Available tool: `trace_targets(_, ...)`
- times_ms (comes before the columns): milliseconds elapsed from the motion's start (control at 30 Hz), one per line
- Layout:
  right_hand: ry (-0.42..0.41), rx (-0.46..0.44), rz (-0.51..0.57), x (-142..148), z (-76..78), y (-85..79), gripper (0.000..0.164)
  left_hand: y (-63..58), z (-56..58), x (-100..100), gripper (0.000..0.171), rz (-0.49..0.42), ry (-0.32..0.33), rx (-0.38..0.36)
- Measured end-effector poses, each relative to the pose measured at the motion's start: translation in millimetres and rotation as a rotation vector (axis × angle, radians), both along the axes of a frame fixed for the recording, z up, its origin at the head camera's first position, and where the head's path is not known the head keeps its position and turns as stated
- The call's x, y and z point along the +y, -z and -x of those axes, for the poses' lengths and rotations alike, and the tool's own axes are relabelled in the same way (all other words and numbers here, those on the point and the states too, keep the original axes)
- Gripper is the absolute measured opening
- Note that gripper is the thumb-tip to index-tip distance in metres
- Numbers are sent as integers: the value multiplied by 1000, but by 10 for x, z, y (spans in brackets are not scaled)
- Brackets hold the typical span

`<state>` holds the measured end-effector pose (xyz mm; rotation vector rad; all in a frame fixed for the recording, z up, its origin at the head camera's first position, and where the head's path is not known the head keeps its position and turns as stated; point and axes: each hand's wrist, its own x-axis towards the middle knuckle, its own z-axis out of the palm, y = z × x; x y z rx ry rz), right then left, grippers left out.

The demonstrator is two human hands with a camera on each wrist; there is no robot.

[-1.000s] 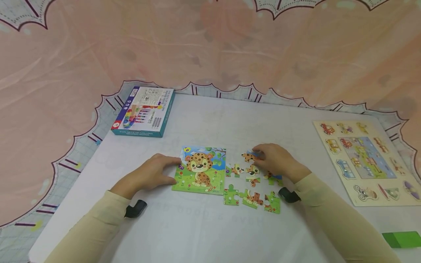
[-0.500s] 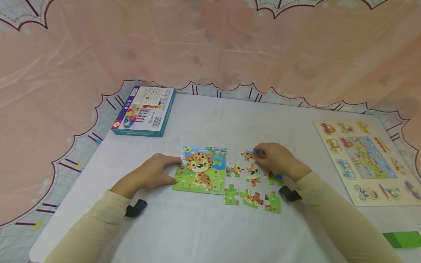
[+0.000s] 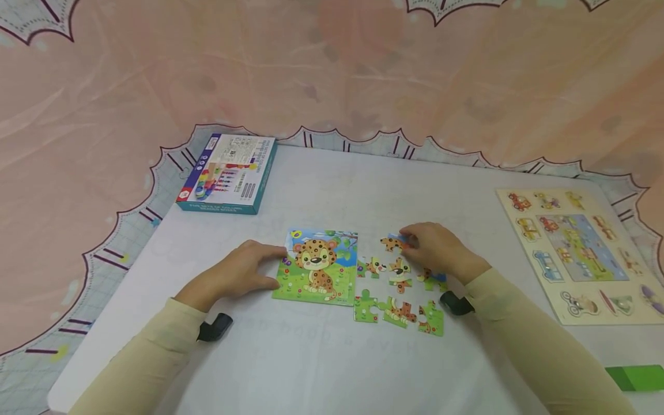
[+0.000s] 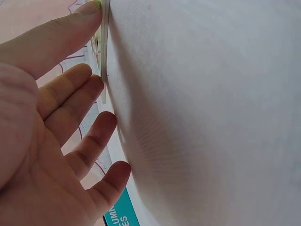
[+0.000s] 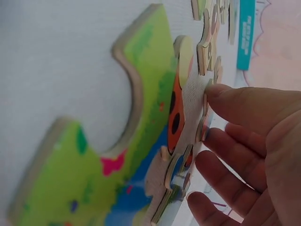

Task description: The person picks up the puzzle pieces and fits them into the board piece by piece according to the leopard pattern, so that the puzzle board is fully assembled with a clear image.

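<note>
A square picture board [image 3: 337, 282] with a cartoon leopard lies mid-table. Beside its left edge rests my left hand [image 3: 236, 271], thumb and index finger apart and touching that edge; the left wrist view shows the fingers [image 4: 96, 141] loosely spread. To the board's right, several loose jigsaw pieces with parts of the same leopard lie in rough rows, among them a green corner piece [image 3: 365, 308] and a face piece [image 3: 399, 271]. My right hand [image 3: 438, 248] pinches a spotted jigsaw piece [image 3: 391, 244] at the top of this group, covering its right part.
A bead-toy box [image 3: 228, 176] lies at the back left of the white table [image 3: 311, 369]. On the right is a wooden vehicle puzzle board [image 3: 534, 276], with a green block [image 3: 635, 378] in front of it. A patterned curtain [image 3: 321, 75] hangs behind the table.
The camera view shifts very slightly. Both hands, the leopard board and the jigsaw pieces keep their places.
</note>
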<state>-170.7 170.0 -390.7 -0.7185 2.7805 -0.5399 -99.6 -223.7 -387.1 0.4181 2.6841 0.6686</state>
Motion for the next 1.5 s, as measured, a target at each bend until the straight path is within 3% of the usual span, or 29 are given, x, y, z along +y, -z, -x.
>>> trace_targets(567,-8,30,-22,-89,9,-82,45,-18,-5,9,68,2,2,9)
trace_targets(1500,-134,37,29,-435,-37,-189,45,-17,-12,2,67,5,-6,-4)
